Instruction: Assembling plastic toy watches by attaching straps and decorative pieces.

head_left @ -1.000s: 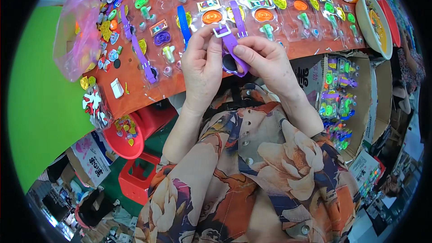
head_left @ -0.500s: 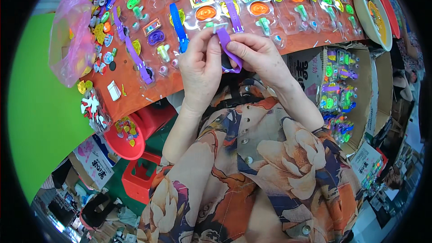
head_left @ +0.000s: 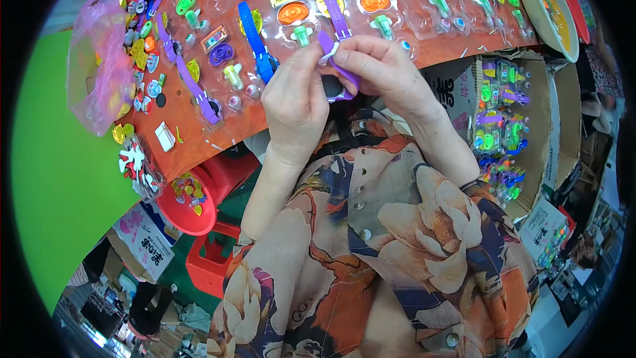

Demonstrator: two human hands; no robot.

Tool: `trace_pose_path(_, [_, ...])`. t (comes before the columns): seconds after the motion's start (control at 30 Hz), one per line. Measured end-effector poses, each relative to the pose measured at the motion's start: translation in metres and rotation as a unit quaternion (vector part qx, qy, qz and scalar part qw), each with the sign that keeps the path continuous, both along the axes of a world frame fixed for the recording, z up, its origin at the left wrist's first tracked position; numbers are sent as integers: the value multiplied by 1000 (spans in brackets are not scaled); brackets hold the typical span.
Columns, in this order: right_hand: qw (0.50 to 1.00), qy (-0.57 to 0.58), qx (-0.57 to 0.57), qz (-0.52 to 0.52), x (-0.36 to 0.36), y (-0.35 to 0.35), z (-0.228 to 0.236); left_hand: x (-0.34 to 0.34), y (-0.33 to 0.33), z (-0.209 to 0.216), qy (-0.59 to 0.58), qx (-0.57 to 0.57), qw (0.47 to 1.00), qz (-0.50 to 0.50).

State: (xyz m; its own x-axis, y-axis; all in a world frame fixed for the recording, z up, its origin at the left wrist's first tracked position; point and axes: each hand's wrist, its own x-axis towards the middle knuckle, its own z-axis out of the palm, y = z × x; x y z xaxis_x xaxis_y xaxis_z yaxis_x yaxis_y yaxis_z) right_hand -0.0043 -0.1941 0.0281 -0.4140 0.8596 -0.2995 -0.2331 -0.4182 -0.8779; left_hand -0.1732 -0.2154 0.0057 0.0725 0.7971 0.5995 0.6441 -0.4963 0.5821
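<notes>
Between my hands is a purple toy watch, its dark round face hanging low and its strap bent upward. My left hand pinches one side of the strap, with the fingertips near a small white piece on it. On the other side, the thumb and fingers of my right hand are pressed together on the strap. Just beyond lie clear blister trays of small toys. A blue toy watch rests left of my hands, and another purple toy watch lies directly ahead.
A pink plastic bag and loose toy pieces cover the table's left side. A cream bowl stands at the far right edge. Below right is a cardboard box holding filled packs. A red basin and red stool are lower left.
The strap's upper end now bends over near the white piece, and my fingers have closed in around it. The watch face shows more clearly. The whole view has shifted slightly.
</notes>
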Motion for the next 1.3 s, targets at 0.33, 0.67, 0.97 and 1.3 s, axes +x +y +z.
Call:
trace_pose_path(0.33, [934, -124, 315, -115, -16, -8, -17, -3, 0, 8, 111, 43, 992, -50])
trace_pose_path(0.67, [790, -188, 571, -116, 1, -18, -24, 3, -22, 4, -216, -318, 914, -133])
trace_pose_path(0.97, [772, -242, 572, -136, 30, -24, -14, 43, -24, -19, -281, -341, 883, -157])
trace_pose_path(1.3, [976, 3, 64, -210, 71, -9, -27, 64, -5, 9, -276, -530, 749, -286])
